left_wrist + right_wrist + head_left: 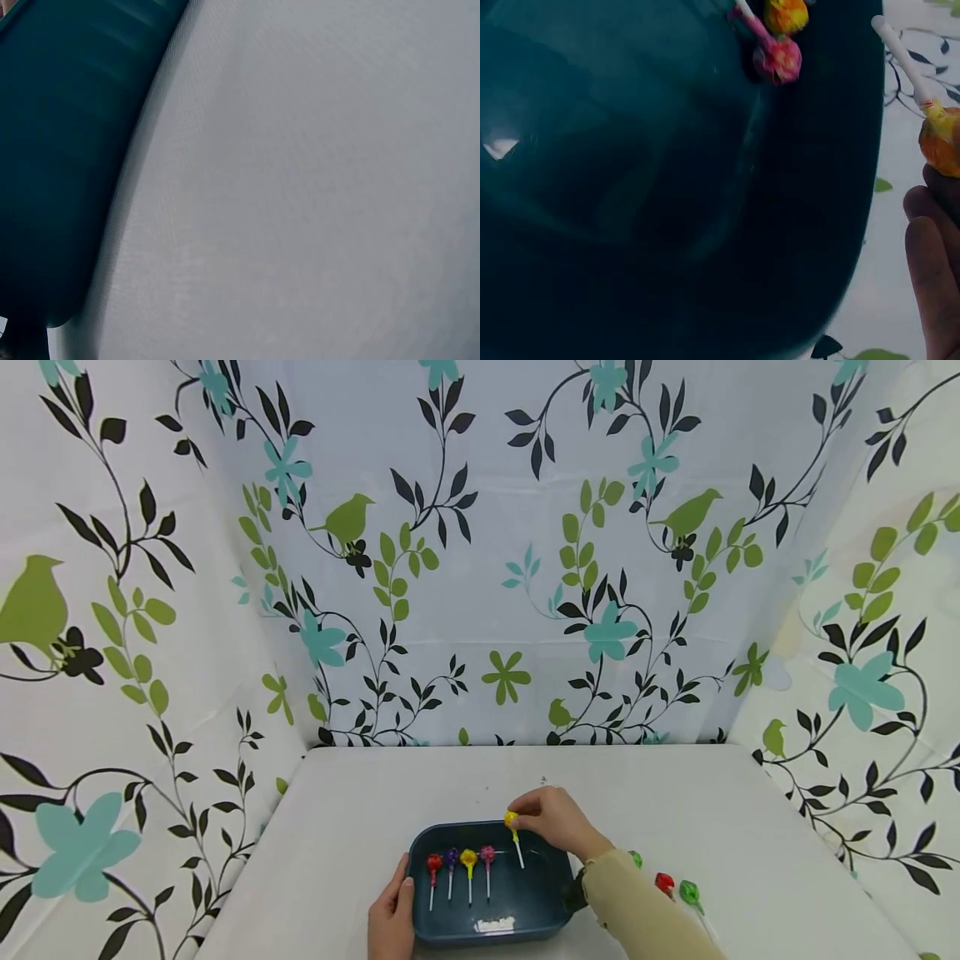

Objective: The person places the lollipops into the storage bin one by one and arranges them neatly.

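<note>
A dark blue tray (495,929) sits on the white table, with a red lollipop (434,863), a purple lollipop (452,857), a yellow lollipop (468,858) and a pink lollipop (487,855) lined up inside, sticks toward the person. My left hand (392,914) holds the tray's left side, thumb at the rim. Above the tray's far right part, my right hand (558,820) pinches another yellow lollipop (939,142) by its wrapped head, the white stick hanging free. The left wrist view shows mostly the tray's outer wall (67,150); that hand is almost wholly out of it.
Right of the tray lie a red lollipop (664,882) and a green lollipop (690,893) on the table (360,793). Another green one (636,858) is partly covered by the right sleeve (637,902). A patterned curtain (495,568) surrounds the table at back and sides.
</note>
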A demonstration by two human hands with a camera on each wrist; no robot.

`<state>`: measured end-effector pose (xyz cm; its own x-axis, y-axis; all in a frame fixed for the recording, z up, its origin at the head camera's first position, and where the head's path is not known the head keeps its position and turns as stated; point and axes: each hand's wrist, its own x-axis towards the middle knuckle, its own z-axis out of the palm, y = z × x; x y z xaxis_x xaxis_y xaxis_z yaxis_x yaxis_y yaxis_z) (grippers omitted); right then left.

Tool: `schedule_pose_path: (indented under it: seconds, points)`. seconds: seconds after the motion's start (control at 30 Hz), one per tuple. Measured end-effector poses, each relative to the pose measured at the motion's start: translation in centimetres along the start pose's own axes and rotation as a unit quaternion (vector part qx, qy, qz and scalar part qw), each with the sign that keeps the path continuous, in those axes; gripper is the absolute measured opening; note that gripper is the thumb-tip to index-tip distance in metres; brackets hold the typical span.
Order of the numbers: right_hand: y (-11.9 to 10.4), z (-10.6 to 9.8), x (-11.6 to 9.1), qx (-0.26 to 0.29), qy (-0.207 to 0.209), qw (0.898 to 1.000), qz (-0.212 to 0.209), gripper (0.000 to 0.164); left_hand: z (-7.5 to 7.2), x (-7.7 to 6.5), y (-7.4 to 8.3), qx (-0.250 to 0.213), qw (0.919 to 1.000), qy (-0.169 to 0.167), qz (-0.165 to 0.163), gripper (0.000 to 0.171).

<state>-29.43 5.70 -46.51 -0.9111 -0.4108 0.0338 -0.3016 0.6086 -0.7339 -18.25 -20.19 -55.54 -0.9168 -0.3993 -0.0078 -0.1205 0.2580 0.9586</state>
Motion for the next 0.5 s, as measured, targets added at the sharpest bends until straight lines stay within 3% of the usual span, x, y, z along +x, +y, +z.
schedule_pose_path:
  seconds: [0.33,0.5]
  points:
    - [-1.6,2.3,1.5,-0.045,-0.051,0.997,0.021,0.013,0.0,0.0,0.1,0.001,1.0,0.003,0.002,0.042]
    - [-1.6,3.2,1.7,-0.084,-0.069,0.993,0.052,0.008,-0.1,0.0,0.1,0.005,1.0,-0.004,-0.007,0.043]
